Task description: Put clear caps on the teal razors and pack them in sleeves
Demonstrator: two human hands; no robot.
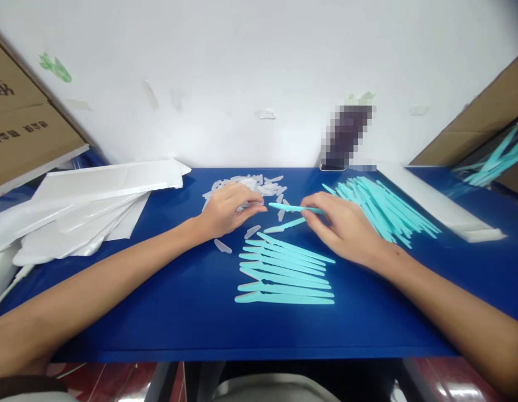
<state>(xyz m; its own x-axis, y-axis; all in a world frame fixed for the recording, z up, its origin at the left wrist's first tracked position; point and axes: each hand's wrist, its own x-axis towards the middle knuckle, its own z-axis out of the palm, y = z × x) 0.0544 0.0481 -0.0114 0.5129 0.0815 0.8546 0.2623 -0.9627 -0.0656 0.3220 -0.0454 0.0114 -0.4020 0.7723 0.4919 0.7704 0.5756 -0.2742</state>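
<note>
My right hand (340, 223) pinches a teal eyebrow razor (284, 207) between thumb and fingertips, its blade end pointing left. Under it, another teal razor lies on the table, partly hidden by that hand. My left hand (231, 209) faces it with thumb and forefinger drawn close together; what they hold, if anything, is hard to make out. Behind and beside the left hand is a heap of translucent blade caps (271, 187), with a loose cap (223, 246) nearer me. Several teal razors (288, 273) lie in a row in front, blade ends to the left.
A big pile of teal razors (388, 209) lies to the right, beside a long white box (443, 201). White plastic bags (95, 190) are stacked at left. A blurred phone-like object (346, 137) leans on the wall behind. Cardboard boxes (28, 111) stand at both sides of the blue table (166, 312).
</note>
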